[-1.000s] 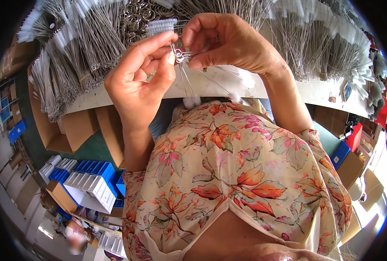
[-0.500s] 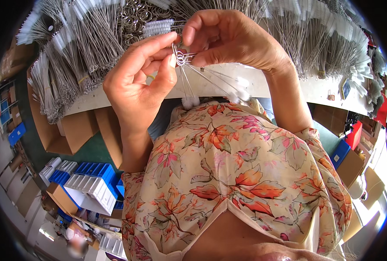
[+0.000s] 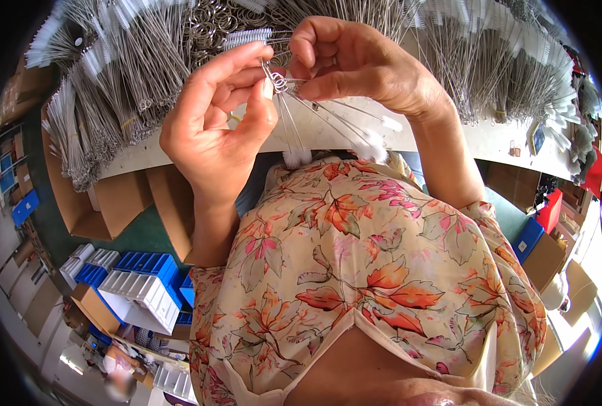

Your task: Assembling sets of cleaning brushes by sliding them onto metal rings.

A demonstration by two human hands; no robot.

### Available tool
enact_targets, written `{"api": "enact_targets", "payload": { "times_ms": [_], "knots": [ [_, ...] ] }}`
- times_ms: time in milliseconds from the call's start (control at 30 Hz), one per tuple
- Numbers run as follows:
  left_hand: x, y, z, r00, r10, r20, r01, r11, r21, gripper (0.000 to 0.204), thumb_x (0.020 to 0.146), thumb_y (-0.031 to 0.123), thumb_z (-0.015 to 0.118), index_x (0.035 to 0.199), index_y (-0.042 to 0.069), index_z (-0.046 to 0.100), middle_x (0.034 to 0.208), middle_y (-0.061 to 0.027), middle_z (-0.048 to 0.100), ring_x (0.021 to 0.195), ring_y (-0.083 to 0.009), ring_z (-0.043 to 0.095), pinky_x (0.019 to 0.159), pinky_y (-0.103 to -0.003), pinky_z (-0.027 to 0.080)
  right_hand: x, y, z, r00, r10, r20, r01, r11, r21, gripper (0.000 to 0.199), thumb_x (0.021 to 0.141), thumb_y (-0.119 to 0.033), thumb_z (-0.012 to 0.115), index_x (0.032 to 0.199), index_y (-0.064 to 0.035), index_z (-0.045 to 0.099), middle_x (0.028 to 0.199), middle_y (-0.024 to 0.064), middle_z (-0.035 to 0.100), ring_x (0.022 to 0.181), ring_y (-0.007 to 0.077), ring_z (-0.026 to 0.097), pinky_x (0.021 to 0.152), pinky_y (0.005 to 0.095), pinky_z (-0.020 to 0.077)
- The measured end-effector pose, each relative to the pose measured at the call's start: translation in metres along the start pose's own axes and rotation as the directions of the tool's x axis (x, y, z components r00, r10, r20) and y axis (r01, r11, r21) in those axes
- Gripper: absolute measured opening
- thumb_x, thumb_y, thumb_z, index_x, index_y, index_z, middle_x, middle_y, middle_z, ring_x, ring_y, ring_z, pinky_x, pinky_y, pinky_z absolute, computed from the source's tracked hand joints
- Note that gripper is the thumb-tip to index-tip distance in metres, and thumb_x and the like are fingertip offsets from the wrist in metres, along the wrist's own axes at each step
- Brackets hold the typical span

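Barely shifted since earlier, left hand [image 3: 216,125] and right hand [image 3: 355,64] both pinch the looped ends of thin white-tipped wire brushes [image 3: 328,125] above the white worktable [image 3: 490,139].

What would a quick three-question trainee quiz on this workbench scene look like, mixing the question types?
1. True or false: both the left hand and the right hand pinch the metal ring that gathers the thin wire brushes.
2. Multiple choice: the white tufted ends of the held brushes point (a) up toward the heaps, (b) down toward the floral garment, (c) to the person's left.
3. Short answer: what lies piled across the white table behind the hands?

Key: 1 true; 2 b; 3 bundles of wire brushes and a heap of loose metal rings.
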State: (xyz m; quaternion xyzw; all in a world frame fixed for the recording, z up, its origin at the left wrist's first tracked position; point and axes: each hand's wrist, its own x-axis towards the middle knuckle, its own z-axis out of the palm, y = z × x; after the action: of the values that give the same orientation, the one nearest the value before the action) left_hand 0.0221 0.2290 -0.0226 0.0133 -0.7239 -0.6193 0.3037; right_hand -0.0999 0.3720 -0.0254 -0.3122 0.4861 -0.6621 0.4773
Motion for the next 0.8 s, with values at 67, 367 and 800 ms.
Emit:
{"api": "enact_targets", "payload": {
  "times_ms": [67,367,800],
  "knots": [
    [-0.001,0.001,-0.001,1.000,-0.019,-0.010,0.019,1.000,-0.009,0.028,0.074,-0.015,0.058,0.101,-0.011,0.056,0.099,-0.0168,0.062,0.082,-0.0165,0.063,0.074,-0.026,0.053,0.000,-0.002,0.000,0.999,0.021,0.038,-0.020,0.999,-0.026,0.021,0.076,0.002,0.065,0.086,-0.0058,0.049,0.086,0.0001,0.053,0.082,0.0066,0.053,0.075,0.0208,0.0450],
    [-0.003,0.009,-0.008,0.991,0.091,-0.102,-0.100,0.992,-0.082,0.027,0.079,-0.014,0.053,0.106,-0.014,0.052,0.100,-0.0219,0.061,0.084,-0.0238,0.065,0.074,-0.030,0.054,-0.008,0.005,-0.005,0.993,-0.036,0.111,0.040,0.998,-0.041,0.022,0.078,-0.002,0.066,0.087,-0.0059,0.046,0.081,0.0000,0.055,0.079,0.0072,0.055,0.072,0.0208,0.0436],
    [0.038,0.029,-0.035,0.983,0.169,-0.072,-0.159,0.979,0.128,0.027,0.081,-0.011,0.046,0.107,-0.014,0.053,0.099,-0.0271,0.060,0.079,-0.0276,0.065,0.066,-0.031,0.056,-0.014,0.000,0.006,0.987,0.032,0.156,-0.029,0.999,-0.022,0.021,0.084,0.002,0.057,0.095,-0.0061,0.041,0.085,0.0028,0.050,0.079,0.0128,0.061,0.071,0.0249,0.0479]
  ]
}}
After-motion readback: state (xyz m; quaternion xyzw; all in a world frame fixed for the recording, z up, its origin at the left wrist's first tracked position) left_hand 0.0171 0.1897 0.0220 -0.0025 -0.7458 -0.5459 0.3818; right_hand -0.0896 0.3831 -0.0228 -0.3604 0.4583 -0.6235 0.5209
